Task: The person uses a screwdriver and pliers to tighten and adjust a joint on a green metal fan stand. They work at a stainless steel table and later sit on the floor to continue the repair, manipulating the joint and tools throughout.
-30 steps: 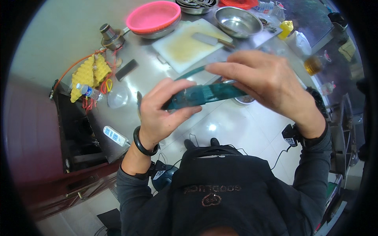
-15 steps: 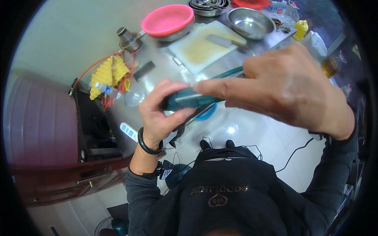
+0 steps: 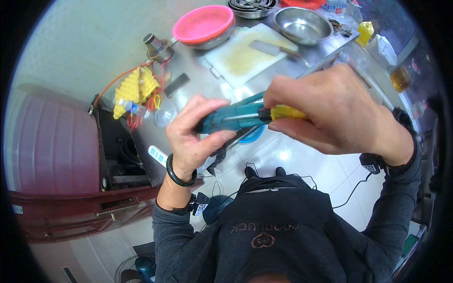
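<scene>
In front of my chest, my left hand grips one end of a teal plastic object, thumb below and fingers above; its exact kind is unclear. My right hand is closed on the yellow handle of a screwdriver. The tool's black collar and thin metal shaft lie along the teal object and point toward my left hand. A narrow teal strip angles up from the teal object and disappears behind my right fingers.
A metal table holds a white cutting board with a cleaver, a pink basin, a steel bowl, yellow foam pieces and a dark flat bar. Below the hands, a blue basket shows near the tiled floor.
My right hand has drawn back and turned, and the screwdriver's yellow handle and black collar now show in its fingers. My left hand keeps its grip on the teal object.
</scene>
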